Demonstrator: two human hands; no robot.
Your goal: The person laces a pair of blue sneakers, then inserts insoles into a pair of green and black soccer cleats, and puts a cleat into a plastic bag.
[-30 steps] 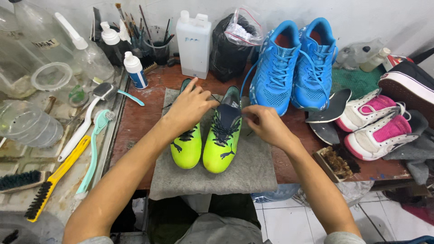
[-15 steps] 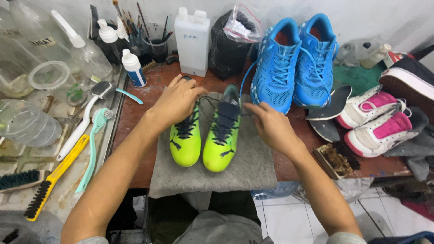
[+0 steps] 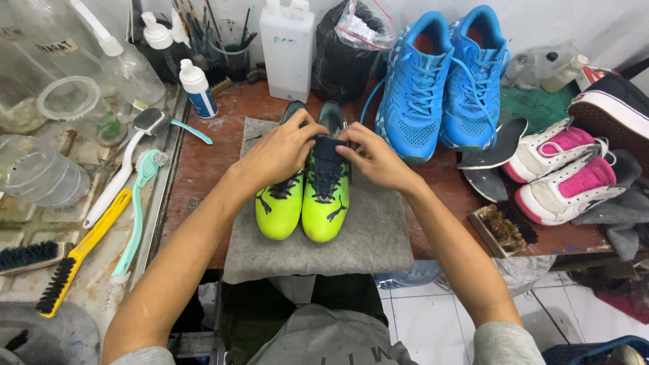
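At frame centre, the left hand (image 3: 280,152) and right hand (image 3: 378,159) both pinch the tongue of the right-hand neon-green shoe (image 3: 326,196) on the grey mat (image 3: 378,236).

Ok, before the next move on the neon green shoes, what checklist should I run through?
1. Both hands on the shoes: ok. Left hand and right hand meet at the dark tongue of the right green shoe.
2. Pair sits on the grey mat: ok, toes toward the person.
3. Left green shoe beside its mate: ok, touching.
4. Laces gripped: cannot tell, fingers cover them.
5. Blue shoes apart from the hands: ok.
6. Brushes in reach: ok, yellow brush lies left.
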